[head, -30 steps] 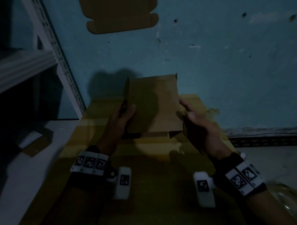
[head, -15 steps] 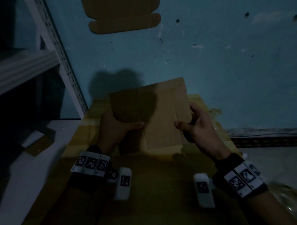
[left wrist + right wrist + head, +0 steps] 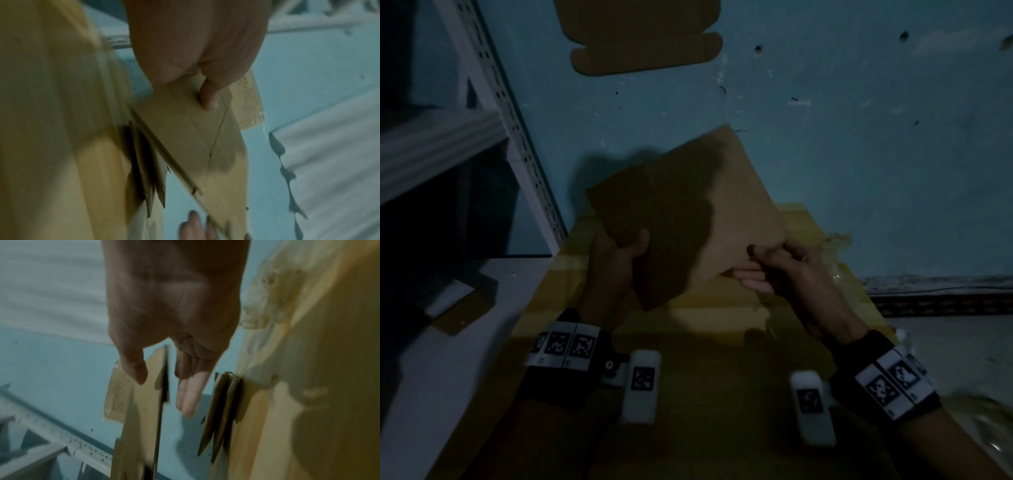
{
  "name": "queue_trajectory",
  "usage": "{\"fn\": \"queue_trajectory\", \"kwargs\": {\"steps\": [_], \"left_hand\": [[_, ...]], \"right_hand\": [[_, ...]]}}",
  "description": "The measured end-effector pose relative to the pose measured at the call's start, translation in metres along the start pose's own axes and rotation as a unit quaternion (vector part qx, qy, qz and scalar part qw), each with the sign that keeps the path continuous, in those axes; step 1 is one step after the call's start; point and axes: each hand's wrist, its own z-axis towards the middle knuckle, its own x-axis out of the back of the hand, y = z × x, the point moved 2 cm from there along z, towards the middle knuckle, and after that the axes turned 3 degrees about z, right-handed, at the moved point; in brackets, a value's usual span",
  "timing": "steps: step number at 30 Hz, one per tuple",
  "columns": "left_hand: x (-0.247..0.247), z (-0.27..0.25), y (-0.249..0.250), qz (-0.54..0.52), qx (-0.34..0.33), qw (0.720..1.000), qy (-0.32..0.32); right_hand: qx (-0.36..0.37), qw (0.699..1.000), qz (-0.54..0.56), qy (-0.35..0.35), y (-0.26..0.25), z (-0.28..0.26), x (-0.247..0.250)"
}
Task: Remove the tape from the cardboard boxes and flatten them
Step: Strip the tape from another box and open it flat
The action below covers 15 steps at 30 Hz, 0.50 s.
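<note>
Above the yellow-brown counter: one flattened cardboard box, held tilted in the air by both hands.

Left hand grips the box's lower left edge, thumb on the near face, fingers hidden behind. Right hand pinches the lower right corner, thumb on top and fingers beneath; the right wrist view shows the thumb and fingers either side of the board's edge. Folded cardboard pieces lie on the counter below. Another flat cardboard piece rests on the blue floor farther off. White slotted shelf upright at left.
</note>
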Motion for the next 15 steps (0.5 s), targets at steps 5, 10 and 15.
{"fn": "queue_trajectory", "kwargs": {"steps": [5, 10, 15], "left_hand": [[-0.003, -0.001, 0.0, 0.039, -0.003, 0.999, -0.038], [0.005, 0.001, 0.005, 0.033, 0.033, 0.998, -0.036], [0.013, 0.005, 0.008, 0.099, 0.025, 0.994, -0.038]], "right_hand": [[0.012, 0.999, 0.032, 0.035, 0.004, 0.003, -0.001], [0.093, 0.992, -0.02, 0.08, -0.003, 0.005, 0.012], [0.111, 0.988, -0.072, 0.075, -0.002, 0.005, 0.016]]}}
